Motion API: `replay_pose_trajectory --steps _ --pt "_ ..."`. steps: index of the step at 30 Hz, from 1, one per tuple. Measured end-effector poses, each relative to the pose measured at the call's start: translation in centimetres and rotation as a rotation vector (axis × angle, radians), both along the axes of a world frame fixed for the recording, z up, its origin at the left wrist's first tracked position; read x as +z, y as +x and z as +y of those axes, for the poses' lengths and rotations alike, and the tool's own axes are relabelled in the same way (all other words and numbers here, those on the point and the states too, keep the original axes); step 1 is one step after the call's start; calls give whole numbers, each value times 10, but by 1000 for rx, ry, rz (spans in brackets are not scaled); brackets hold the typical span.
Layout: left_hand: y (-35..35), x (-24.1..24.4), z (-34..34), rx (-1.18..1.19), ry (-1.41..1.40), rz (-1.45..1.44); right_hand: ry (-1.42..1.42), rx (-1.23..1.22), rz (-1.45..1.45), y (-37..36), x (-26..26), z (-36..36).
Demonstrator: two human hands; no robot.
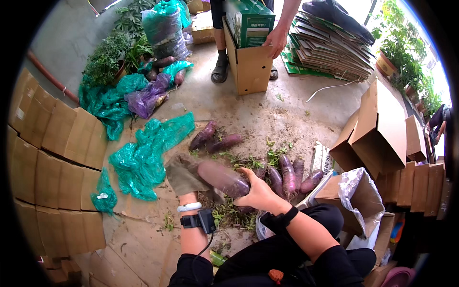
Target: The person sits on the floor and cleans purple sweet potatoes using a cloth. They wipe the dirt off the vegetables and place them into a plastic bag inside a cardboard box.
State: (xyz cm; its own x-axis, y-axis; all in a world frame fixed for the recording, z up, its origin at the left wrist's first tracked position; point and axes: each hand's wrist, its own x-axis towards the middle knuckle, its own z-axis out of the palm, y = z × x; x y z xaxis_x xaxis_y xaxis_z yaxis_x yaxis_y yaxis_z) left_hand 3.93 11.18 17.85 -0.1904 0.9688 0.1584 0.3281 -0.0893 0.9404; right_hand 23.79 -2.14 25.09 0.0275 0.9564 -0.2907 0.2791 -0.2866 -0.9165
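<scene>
A large purple radish [222, 177] lies across the middle of the view. My right hand [260, 190] grips its lower right end, fingers and thumb around it. A grey-brown cloth [184, 172] covers most of my left hand [188, 186] and lies against the radish's left end; the fingers are hidden under it. Beyond, two purple radishes [203, 135] rest on the soiled floor. More purple radishes [288, 174] lie in a group to the right of my right hand, some with roots. Green leaf trimmings [235, 215] are heaped below the held radish.
Crumpled green plastic bags [143, 161] lie at the left, by stacked cardboard boxes [53, 179]. At the right stand a plastic-lined box [331, 188] and an empty carton [380, 132]. A person [278, 39] holds a tall carton [252, 68] ahead, near flattened cardboard [322, 46].
</scene>
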Motion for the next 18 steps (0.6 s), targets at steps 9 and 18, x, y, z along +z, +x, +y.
replay_pose_trajectory --steps 9,18 --pt "36 23 -41 -184 350 170 -505 28 947 -9 -20 5" --pt "-6 20 -37 -516 129 1058 -306 51 648 -11 2 7"
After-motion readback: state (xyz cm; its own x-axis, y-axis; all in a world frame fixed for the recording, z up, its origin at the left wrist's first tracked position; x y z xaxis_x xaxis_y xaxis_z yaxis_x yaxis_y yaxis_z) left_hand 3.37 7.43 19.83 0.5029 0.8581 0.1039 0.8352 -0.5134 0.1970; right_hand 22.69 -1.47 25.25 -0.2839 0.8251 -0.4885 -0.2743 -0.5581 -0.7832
